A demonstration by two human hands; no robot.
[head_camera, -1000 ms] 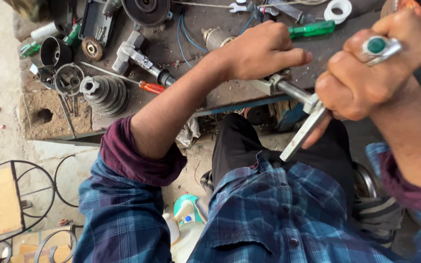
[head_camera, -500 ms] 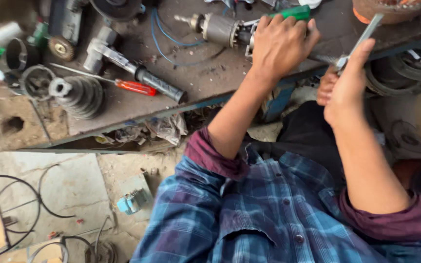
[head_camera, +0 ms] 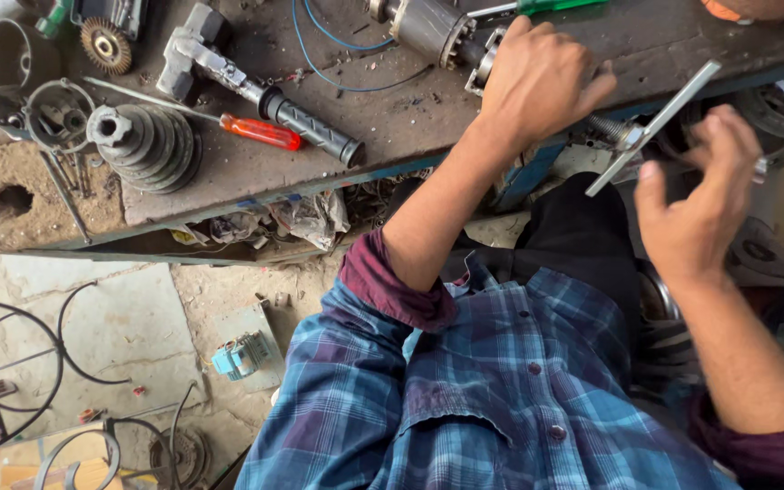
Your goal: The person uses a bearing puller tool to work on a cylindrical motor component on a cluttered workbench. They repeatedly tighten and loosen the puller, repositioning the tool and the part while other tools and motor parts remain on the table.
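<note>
Grimy dark metal workbench (head_camera: 392,136), cluttered (stepped grey pulley (head_camera: 142,145), red-handled screwdriver (head_camera: 260,132)). Left hand (head_camera: 542,82) closed over a grey motor armature (head_camera: 428,29) at the bench edge. Right hand (head_camera: 696,195) open, just beside the vise's silver bar handle (head_camera: 651,127). Clamping seemingly unfinished.

The bench top (head_camera: 392,136) is rough, dirty metal with matt rust. The screwdriver (head_camera: 260,132) has a glossy orange plastic handle. The stepped pulley (head_camera: 142,145) is dull grey metal. The bar (head_camera: 651,127) is smooth, bright steel. The shirt (head_camera: 501,390) is soft checked cloth.
</note>
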